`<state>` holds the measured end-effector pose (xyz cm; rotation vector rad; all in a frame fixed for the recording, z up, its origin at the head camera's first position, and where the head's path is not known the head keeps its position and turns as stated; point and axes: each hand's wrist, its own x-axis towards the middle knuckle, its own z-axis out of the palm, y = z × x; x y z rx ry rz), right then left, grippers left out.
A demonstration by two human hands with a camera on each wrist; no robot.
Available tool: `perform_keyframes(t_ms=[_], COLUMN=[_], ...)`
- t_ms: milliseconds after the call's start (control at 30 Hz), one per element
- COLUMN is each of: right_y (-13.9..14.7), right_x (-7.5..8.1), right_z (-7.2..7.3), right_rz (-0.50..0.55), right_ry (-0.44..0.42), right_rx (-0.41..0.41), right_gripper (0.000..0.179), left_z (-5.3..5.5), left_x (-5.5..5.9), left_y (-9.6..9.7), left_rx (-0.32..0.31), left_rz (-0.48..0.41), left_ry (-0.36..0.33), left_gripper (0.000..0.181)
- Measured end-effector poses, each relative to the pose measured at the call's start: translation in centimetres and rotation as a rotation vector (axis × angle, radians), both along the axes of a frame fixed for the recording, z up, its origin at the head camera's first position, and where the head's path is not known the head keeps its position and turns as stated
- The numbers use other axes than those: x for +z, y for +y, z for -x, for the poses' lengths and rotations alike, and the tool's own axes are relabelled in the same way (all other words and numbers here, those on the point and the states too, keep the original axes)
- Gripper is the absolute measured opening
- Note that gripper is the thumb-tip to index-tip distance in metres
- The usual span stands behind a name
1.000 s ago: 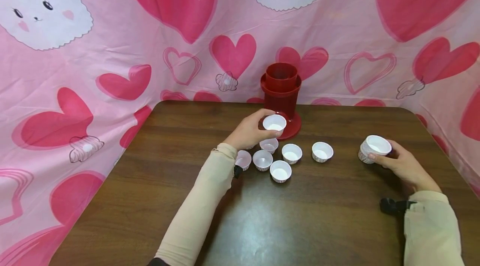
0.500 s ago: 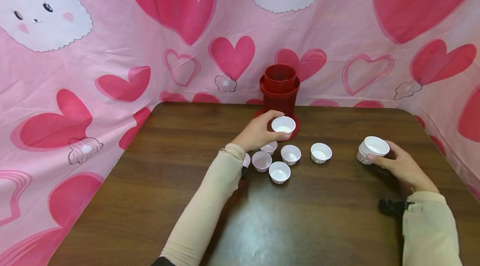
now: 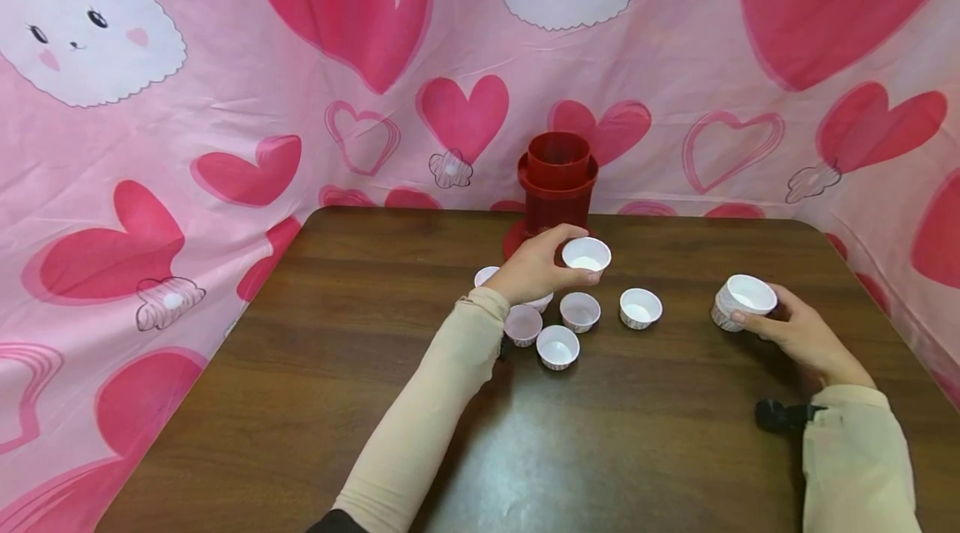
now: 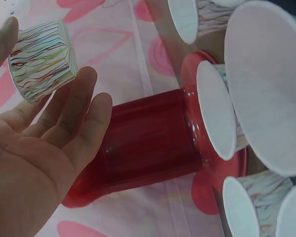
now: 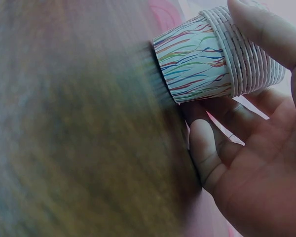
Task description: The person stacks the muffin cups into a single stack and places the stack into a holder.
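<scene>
My left hand (image 3: 542,264) pinches one white paper baking cup (image 3: 587,255) between thumb and fingers, held up in front of the red cylinder (image 3: 557,199). Coloured wavy stripes run round that baking cup (image 4: 43,60) in the left wrist view. At the right, my right hand (image 3: 813,341) grips a nested stack of baking cups (image 3: 744,302). The stack's many rims show in the right wrist view, with the thumb (image 5: 271,29) across them and its base close to the table. Between the hands stands a single baking cup (image 3: 641,309).
Several more baking cups stand upright around my left forearm, one in front (image 3: 558,348) and one beside it (image 3: 580,312). The red cylinder has a wide round base near the brown table's (image 3: 375,266) back edge. A pink heart-print cloth (image 3: 360,32) hangs behind.
My left hand has carried its baking cup rightward, past the front of the red cylinder. The right hand keeps its hold on the stack at nearly the same spot.
</scene>
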<state>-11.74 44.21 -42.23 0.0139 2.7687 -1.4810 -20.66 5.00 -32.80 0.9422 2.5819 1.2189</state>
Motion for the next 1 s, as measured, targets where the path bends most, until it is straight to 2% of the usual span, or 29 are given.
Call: perform_keyframes(t_ms=[700, 1000], right_y=[0.0, 0.0], right_x=[0.0, 0.2], right_z=[-0.2, -0.1], right_rz=[-0.002, -0.006], right_ry=[-0.025, -0.034], right_rx=[-0.023, -0.02], right_gripper=[0.066, 0.069], left_z=[-0.2, -0.4], left_x=[-0.2, -0.3], left_y=[3.2, 4.7], left_rx=[-0.064, -0.069], left_rz=[-0.043, -0.043], left_ry=[0.004, -0.02], left_gripper=[0.065, 0.064])
